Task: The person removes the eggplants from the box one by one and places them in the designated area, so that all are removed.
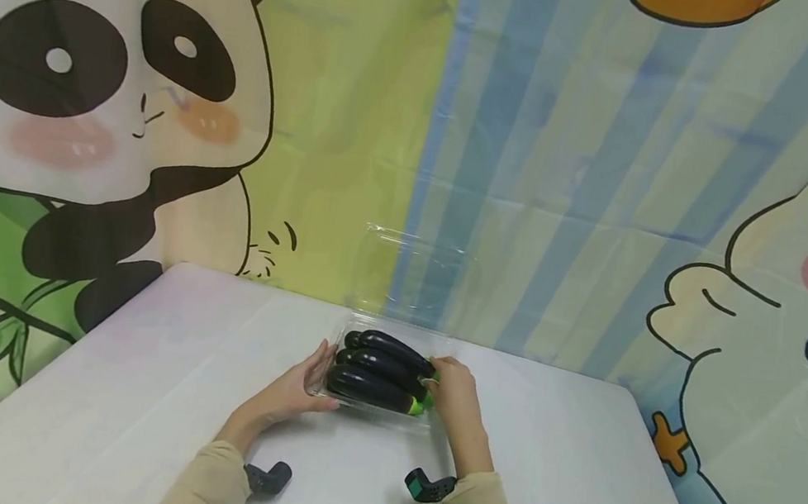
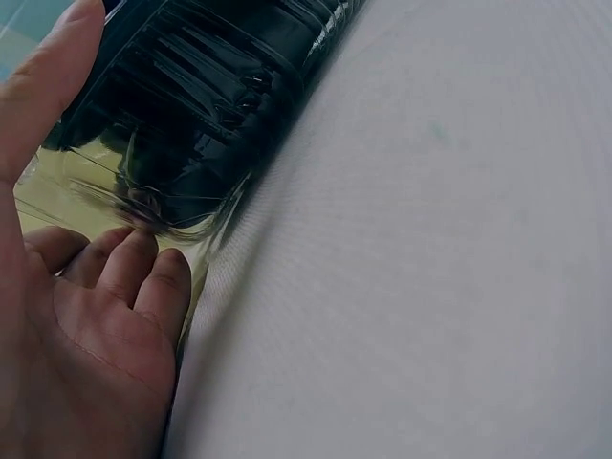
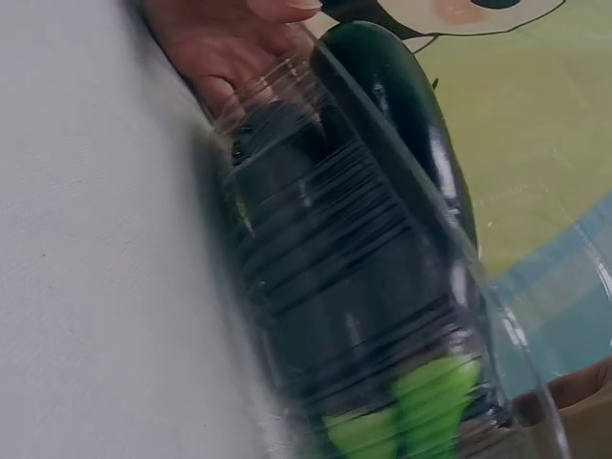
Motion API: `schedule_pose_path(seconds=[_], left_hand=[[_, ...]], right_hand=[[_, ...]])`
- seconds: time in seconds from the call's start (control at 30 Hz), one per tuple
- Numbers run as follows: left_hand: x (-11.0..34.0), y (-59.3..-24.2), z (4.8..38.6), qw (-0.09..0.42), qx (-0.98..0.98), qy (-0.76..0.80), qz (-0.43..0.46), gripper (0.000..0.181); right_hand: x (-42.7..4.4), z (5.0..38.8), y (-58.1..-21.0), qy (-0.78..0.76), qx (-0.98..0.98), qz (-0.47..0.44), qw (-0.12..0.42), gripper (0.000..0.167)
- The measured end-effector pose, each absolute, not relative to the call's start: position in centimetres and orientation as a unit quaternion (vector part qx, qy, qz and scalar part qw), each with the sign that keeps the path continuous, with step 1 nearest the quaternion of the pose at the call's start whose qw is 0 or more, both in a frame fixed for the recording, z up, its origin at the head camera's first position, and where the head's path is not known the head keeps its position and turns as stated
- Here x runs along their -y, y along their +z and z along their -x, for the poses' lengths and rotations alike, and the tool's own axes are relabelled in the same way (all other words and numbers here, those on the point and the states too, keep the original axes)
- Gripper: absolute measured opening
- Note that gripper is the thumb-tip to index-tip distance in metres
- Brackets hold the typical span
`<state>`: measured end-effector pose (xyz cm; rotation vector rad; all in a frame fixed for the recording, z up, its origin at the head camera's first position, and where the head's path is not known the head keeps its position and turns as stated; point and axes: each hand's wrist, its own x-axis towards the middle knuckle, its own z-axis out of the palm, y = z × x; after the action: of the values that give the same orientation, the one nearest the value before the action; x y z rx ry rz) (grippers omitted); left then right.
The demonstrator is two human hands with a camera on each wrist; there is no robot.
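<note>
1. A person's left hand (image 1: 289, 393) has its grip on the left end of a clear box (image 1: 430, 341), thumb along the near side and fingers bent at the end wall.
2. The right hand (image 1: 456, 387) is at the box's right end, fingers bent about the green stem ends (image 1: 418, 408); whether that grip pinches a stem or merely touches one cannot be told.
3. Inside the box lie glossy dark eggplants (image 1: 368, 387), side by side, stems toward its right end. Three show plainly; another rounded tip peeks out at the back left. In the right wrist view, one eggplant shows above the box's rim.
4. Behind the box, its see-through lid (image 1: 412, 278) stands raised.
5. Judged from here, settling the eggplants calls for light pressure at the stem ends, the left hand bracing the thin plastic so the box neither slides nor buckles. Each eggplant is best kept flat beside its neighbor, below the rim; slick skins could roll.
6. Under the box spreads a white bench (image 1: 129, 429); nearer the person, a dark device (image 1: 269, 479) sits at each wrist; beyond the box hangs a backdrop with a cartoon panda (image 1: 109, 106).
</note>
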<state>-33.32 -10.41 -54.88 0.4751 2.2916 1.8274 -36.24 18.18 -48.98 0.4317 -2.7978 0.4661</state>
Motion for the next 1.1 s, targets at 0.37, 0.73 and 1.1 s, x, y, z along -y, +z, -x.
schedule_pose_path(seconds=[0.37, 0.73, 1.1], left_hand=[[10.0, -54.6, 33.4, 0.086, -0.767, 0.615, -0.162, 0.117], [10.2, -54.6, 33.1, 0.092, -0.764, 0.614, -0.175, 0.115], [10.4, -55.1, 33.3, 0.092, -0.767, 0.608, -0.183, 0.114]], right_hand=[[-18.1, 36.0, -49.1, 0.152, 0.963, -0.135, 0.175, 0.033], [-18.3, 35.2, -48.9, 0.169, 0.962, -0.145, 0.158, 0.031], [-18.9, 35.0, -49.2, 0.178, 0.959, -0.146, 0.166, 0.031]])
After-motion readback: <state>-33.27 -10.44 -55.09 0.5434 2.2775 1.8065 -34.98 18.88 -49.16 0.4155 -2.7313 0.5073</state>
